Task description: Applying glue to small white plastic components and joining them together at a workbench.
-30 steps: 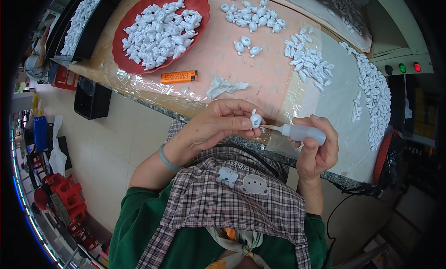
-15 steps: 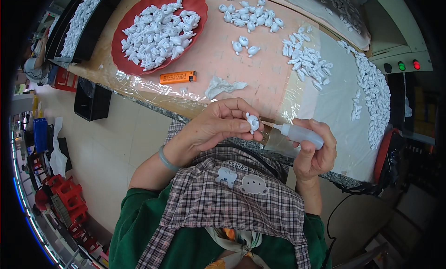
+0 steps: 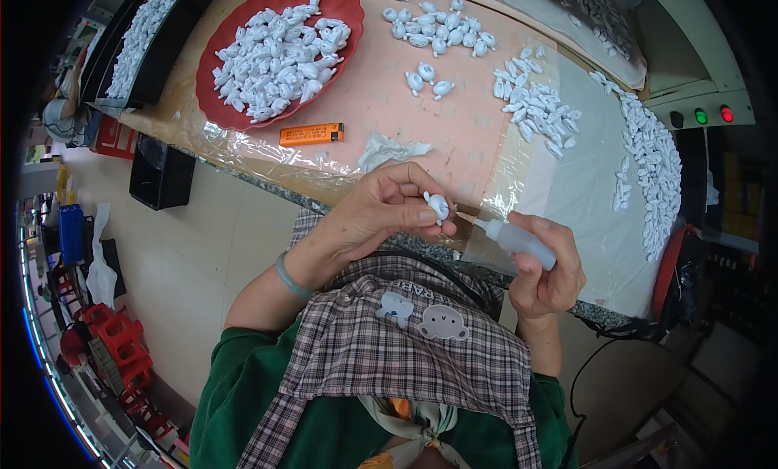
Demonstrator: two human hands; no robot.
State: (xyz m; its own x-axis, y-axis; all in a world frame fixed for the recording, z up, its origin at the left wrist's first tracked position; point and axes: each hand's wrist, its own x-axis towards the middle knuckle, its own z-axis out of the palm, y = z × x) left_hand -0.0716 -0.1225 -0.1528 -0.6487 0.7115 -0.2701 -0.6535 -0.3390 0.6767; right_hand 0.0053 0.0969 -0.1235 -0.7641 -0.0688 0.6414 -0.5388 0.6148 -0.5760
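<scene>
Between the thumb and fingers of my left hand (image 3: 389, 209) is a small white figurine head (image 3: 438, 206) with little protruding parts. My right hand (image 3: 553, 266) grips a translucent squeeze bottle (image 3: 523, 242), tilted so its thin nozzle points left at the piece. The nozzle tip is close to the figurine head; whether they touch I cannot tell. Beyond my hands lie a crumpled white tissue (image 3: 392, 151) and an orange lighter (image 3: 312, 134). Several similar white pieces (image 3: 442, 31) sit at the far middle of the table, with three more (image 3: 425, 78) nearer.
A red scalloped bowl (image 3: 212, 104) full of white pieces stands at the far left. Small white parts (image 3: 541, 104) lie in a pile on the right, and more parts (image 3: 651, 169) line the right edge. A black bin (image 3: 162, 173) stands on the floor at left.
The figurine head has turned slightly in my left fingers and shifted a little left. My right hand has moved the bottle slightly left, its nozzle angled more downward to the right.
</scene>
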